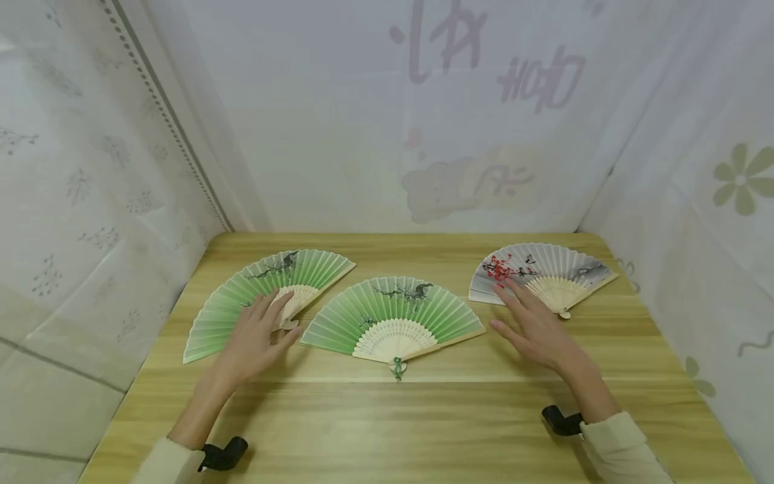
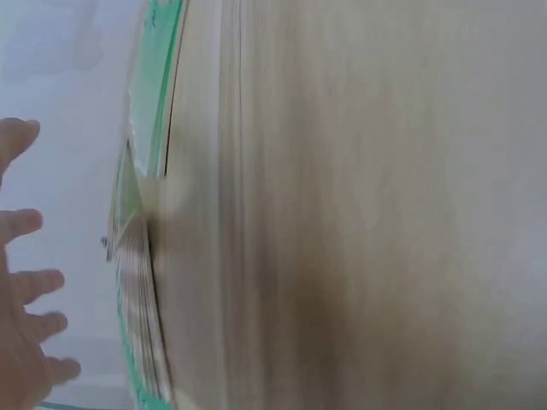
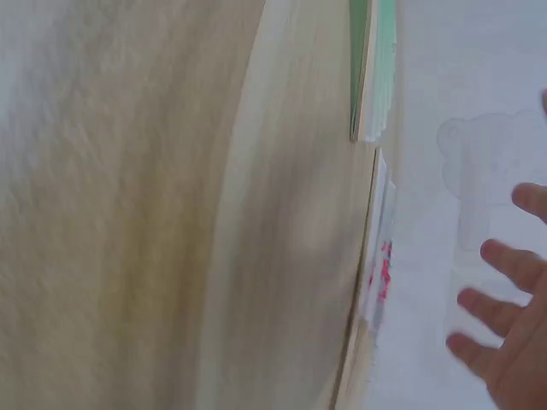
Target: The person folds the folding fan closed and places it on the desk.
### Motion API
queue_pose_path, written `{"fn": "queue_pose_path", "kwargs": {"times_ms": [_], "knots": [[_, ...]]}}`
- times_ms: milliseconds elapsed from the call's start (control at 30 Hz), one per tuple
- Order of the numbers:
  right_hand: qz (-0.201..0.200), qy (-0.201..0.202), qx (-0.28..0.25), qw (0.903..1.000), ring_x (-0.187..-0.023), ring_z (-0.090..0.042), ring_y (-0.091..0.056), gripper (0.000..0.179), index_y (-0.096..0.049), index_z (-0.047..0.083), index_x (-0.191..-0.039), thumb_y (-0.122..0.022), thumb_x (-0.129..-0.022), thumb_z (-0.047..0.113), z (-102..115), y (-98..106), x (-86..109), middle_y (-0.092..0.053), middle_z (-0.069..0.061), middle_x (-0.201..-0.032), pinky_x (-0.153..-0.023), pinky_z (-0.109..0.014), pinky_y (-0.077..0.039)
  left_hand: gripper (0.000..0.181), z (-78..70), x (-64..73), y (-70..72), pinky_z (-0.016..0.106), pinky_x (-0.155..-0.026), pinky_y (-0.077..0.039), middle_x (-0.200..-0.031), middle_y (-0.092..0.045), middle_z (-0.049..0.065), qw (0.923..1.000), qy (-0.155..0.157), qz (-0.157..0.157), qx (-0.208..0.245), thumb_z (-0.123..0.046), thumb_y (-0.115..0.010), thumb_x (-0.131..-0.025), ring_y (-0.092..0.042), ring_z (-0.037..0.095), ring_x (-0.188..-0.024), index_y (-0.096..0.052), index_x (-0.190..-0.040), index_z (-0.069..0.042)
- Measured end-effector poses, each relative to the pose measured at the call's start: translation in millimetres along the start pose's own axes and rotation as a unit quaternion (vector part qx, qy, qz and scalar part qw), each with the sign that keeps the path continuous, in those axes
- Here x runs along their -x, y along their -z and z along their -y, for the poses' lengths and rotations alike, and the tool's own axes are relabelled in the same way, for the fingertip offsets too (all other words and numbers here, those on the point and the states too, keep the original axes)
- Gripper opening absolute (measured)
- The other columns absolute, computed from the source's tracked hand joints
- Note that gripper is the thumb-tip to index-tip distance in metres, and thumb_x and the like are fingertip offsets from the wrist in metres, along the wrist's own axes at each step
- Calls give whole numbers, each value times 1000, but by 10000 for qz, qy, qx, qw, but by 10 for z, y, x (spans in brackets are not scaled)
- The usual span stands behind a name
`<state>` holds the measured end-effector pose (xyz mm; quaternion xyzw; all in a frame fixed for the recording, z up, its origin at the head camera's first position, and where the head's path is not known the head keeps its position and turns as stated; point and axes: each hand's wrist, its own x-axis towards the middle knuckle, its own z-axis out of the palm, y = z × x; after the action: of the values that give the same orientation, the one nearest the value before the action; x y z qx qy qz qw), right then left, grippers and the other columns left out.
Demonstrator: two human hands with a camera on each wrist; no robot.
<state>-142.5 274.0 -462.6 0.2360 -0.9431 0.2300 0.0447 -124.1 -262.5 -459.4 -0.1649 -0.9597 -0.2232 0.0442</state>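
Three spread folding fans lie on the wooden table. My left hand [image 1: 254, 343], fingers extended and holding nothing, hovers over the left green fan [image 1: 224, 314] and hides part of its ribs. A second green fan [image 1: 393, 302], with a dark branch print and a green knotted cord [image 1: 397, 367] at its pivot, lies between my hands. Over on the right, the grey fan [image 1: 544, 259] with red blossoms sits just beyond my right hand [image 1: 535, 329], whose straight fingers overlap its lower left edge in the head view. The left wrist view shows the left fingers [image 2: 34, 286] spread apart.
The wooden table [image 1: 363, 430] reaches back to a pale printed cloth [image 1: 326, 134], with more cloth hanging along both sides. Dark wrist mounts [image 1: 224, 454] stick out near both sleeves.
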Motion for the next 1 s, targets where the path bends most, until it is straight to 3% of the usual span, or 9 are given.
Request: {"fn": "queue_pose_path", "kwargs": {"times_ms": [100, 233, 333, 500, 633, 767, 900, 1000], "knots": [[-221, -179, -954, 9950, -138, -46, -38, 60, -37, 5, -156, -60, -105, 26, -7, -31, 25, -37, -22, -156, -107, -65, -33, 66, -38, 16, -49, 70, -106, -28, -150, -40, 26, 9972, -183, -329, 645, -32, -69, -99, -33, 50, -138, -43, -151, -1], [-577, -605, -2142, 9732, -118, -38, -60, 44, -50, -3, -145, -57, -107, 17, -5, -92, 58, -56, -22, -138, -97, -47, -51, 58, -79, -3, -104, 62, -99, -40, -135, -56, 23, 9897, -353, -725, 1181, -21, -77, -94, -50, 44, -124, -52, -140, 4], [-618, -814, -3039, 9472, -104, -37, -67, 37, -55, -10, -135, -52, -109, 16, 7, -145, 55, -62, -28, -125, -87, -40, -57, 52, -106, -28, -133, 55, -91, -51, -121, -64, 21, 9854, -368, -748, 1485, -14, -79, -91, -62, 39, -109, -57, -133, 6], [-361, -1293, -4517, 8820, -96, -42, -69, 42, -52, -21, -128, -48, -110, 18, 54, -224, 36, -60, -40, -116, -80, -50, -58, 45, -146, -56, -158, 41, -74, -59, -98, -68, 10, 9810, -114, -270, 1916, -17, -81, -90, -69, 24, -84, -62, -126, 3], [-100, -1927, -5019, 8431, -97, -39, -70, 50, -51, -20, -130, -54, -109, 25, 110, -282, 52, -62, -35, -116, -81, -48, -58, 43, -163, -56, -178, 31, -67, -57, -89, -66, 0, 9800, 151, 118, 1982, -19, -83, -89, -67, 16, -78, -65, -123, 1], [172, -2306, -5332, 8138, -97, -36, -70, 52, -51, -19, -130, -57, -107, 27, 167, -347, 86, -64, -30, -116, -82, -46, -58, 47, -155, -32, -206, 29, -65, -54, -86, -64, -1, 9813, 349, 254, 1878, -21, -85, -87, -65, 14, -76, -64, -122, 2], [366, -2416, -5520, 7972, -96, -34, -70, 49, -53, -19, -128, -58, -107, 25, 211, -407, 124, -65, -29, -115, -83, -46, -58, 48, -144, -10, -240, 29, -61, -53, -84, -63, -1, 9805, 524, 290, 1873, -19, -86, -86, -63, 14, -73, -64, -122, 3], [480, -2431, -5606, 7901, -95, -34, -70, 48, -54, -17, -127, -59, -106, 26, 238, -449, 137, -65, -30, -116, -84, -46, -58, 48, -142, 10, -261, 28, -61, -52, -83, -63, -2, 9802, 625, 266, 1862, -19, -86, -85, -63, 14, -72, -64, -122, 3]]}}
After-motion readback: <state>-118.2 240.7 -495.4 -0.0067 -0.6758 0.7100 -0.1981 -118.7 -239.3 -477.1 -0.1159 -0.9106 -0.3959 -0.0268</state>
